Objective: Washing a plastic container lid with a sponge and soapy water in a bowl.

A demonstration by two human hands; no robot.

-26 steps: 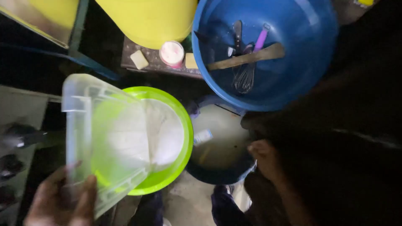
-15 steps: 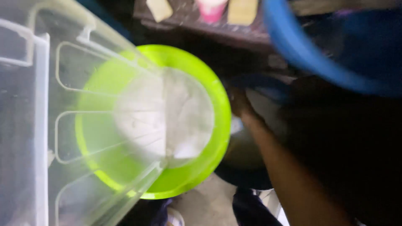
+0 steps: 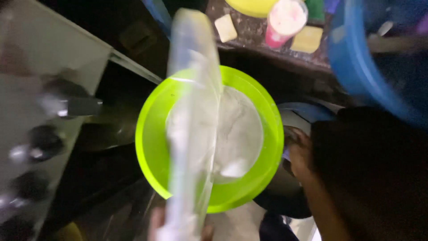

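— Container first: where is it?
— The clear plastic container stands edge-on over the green bowl, crossing its white flour. Its lower end meets the left hand below the bowl.
— Fingers?
— Blurred; I cannot tell their grip. The right hand rests at the bowl's right rim, fingers curled over a dark pot.
— Beyond?
— A blue basin upper right of the bowl.

Left hand holds clear container over green bowl.
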